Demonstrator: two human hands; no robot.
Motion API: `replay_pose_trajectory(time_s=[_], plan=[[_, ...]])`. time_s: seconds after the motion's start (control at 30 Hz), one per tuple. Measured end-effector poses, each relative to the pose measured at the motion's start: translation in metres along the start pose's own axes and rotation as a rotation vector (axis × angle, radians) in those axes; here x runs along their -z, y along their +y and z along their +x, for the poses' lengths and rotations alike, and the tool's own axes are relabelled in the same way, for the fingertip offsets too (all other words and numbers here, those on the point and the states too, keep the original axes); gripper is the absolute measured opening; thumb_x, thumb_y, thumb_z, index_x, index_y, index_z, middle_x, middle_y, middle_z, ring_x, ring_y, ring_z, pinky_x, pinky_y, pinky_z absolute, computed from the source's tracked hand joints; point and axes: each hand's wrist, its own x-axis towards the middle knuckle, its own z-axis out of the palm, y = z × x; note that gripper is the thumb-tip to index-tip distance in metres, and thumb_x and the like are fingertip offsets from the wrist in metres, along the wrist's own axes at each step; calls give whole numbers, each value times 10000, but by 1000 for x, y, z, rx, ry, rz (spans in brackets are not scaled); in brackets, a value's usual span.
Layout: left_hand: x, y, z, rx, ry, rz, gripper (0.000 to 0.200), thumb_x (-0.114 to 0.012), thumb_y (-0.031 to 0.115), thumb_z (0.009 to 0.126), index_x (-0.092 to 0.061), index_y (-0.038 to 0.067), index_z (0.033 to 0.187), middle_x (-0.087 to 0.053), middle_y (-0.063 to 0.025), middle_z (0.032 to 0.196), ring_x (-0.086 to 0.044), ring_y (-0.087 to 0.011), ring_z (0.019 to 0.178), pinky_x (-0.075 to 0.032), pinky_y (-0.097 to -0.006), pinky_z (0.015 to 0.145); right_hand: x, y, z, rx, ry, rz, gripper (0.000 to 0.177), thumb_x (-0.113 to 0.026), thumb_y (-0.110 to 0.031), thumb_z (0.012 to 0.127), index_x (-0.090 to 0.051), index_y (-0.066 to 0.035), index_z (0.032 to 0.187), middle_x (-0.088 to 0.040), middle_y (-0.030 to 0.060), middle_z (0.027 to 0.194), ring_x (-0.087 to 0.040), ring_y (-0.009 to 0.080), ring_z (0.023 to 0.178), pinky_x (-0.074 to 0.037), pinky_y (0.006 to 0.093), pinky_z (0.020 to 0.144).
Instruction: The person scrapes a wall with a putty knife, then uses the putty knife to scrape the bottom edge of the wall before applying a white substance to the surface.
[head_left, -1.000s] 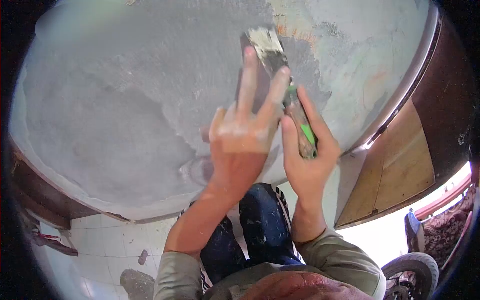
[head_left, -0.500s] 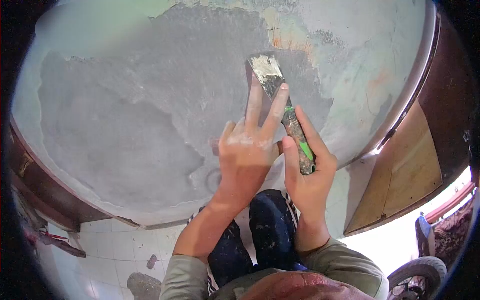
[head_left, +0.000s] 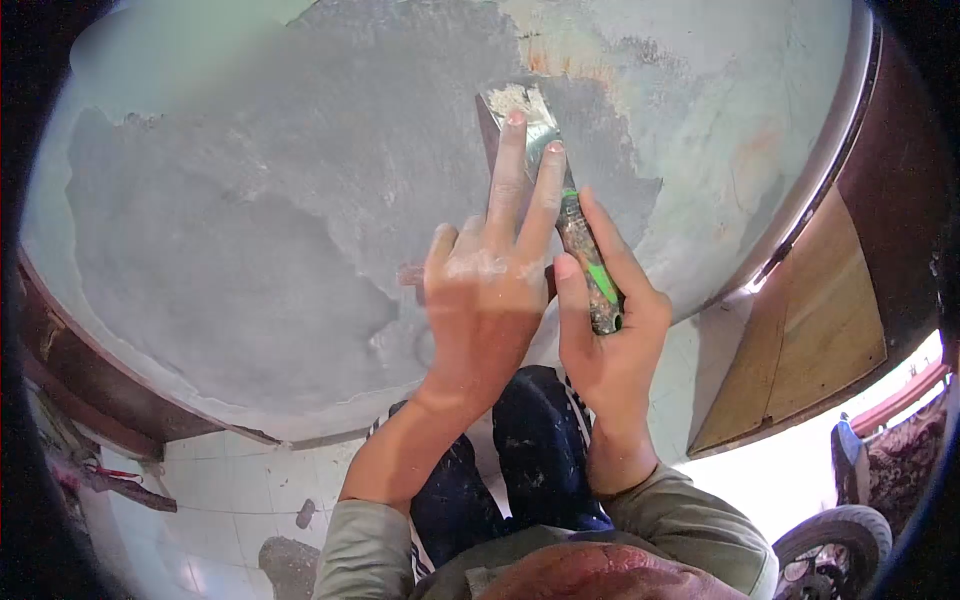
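Observation:
My right hand (head_left: 620, 320) is closed around the handle of a putty knife (head_left: 582, 235), dark and stained with green parts. Its blade points away from me over the panel, with pale paste near the tip. Two fingers of my left hand (head_left: 480, 300) reach out over the blade, one fingertip at the paste. The other left fingers are curled, and a reddish-brown piece (head_left: 409, 273) sticks out beside them, mostly hidden under the palm. Below both hands spreads a pale green panel (head_left: 720, 130) with a large grey smoothed patch (head_left: 230, 270).
A brown board (head_left: 800, 330) leans at the right, near a wheel (head_left: 835, 550) at lower right. White floor tiles (head_left: 210, 480) with a grey patch show at lower left. My knees (head_left: 540, 440) are close under the panel's edge.
Both hands and the putty knife have shifted slightly up and left in view. A left fingertip has moved from the blade's edge onto the paste. The view has also shifted a little.

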Motion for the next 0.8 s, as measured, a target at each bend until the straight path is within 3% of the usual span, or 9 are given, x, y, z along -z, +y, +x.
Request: replay_pose_trajectory(time_s=[0.07, 0.27, 0.43, 0.57, 0.63, 0.8], plan=[[1, 1, 2, 26, -18, 9, 551, -621, 125, 831, -607, 164, 1381, -511, -112, 1499, -634, -165, 600, -468, -277, 546, 1, 1, 4, 17, -13, -14, 442, -687, -112, 885, -638, -33, 1317, -722, 228, 916, -697, 324, 659, -515, 335, 620], [-3, 4, 1, -23, 4, 16, 541, -618, 118, 835, -610, 158, 1374, -503, -124, 1502, -629, -193, 600, -460, -289, 536, 7, 3, 4, 21, -2, 30, 425, -673, -100, 898, -637, -17, 1312, -735, 222, 935, -739, 218, 800, -542, 315, 709], [0, 7, 2, 0, -48, -7, 533, -621, 129, 841, -608, 156, 1374, -483, -142, 1514, -674, -224, 710, -497, -320, 601, 4, 7, 4, -92, -11, 146, 420, -678, -113, 896, -641, -21, 1304, -741, 222, 967, -726, 183, 861, -544, 319, 745], [-4, 4, 4, 15, -27, -63, 530, -623, 125, 838, -612, 154, 1367, -484, -140, 1513, -679, -230, 719, -507, -319, 614, 0, 13, 17, -102, -27, 115, 425, -683, -123, 897, -636, -19, 1307, -733, 235, 975, -735, 211, 856, -544, 323, 742], [-10, -5, 15, -3, 105, 12, 549, -641, 89, 769, -638, 157, 1313, -499, -126, 1507, -619, -130, 585, -423, -268, 529, -14, 12, 33, -24, -15, 158, 429, -686, -130, 896, -634, -19, 1308, -727, 239, 965, -747, 258, 853, -546, 329, 731], [-3, -2, 1, -35, 23, 59, 518, -620, 116, 808, -633, 160, 1324, -473, -121, 1528, -624, -148, 586, -448, -279, 533, -4, 12, 9, 29, 0, 114, 441, -699, -164, 882, -644, -44, 1303, -716, 232, 909, -740, 311, 772, -542, 348, 682]])
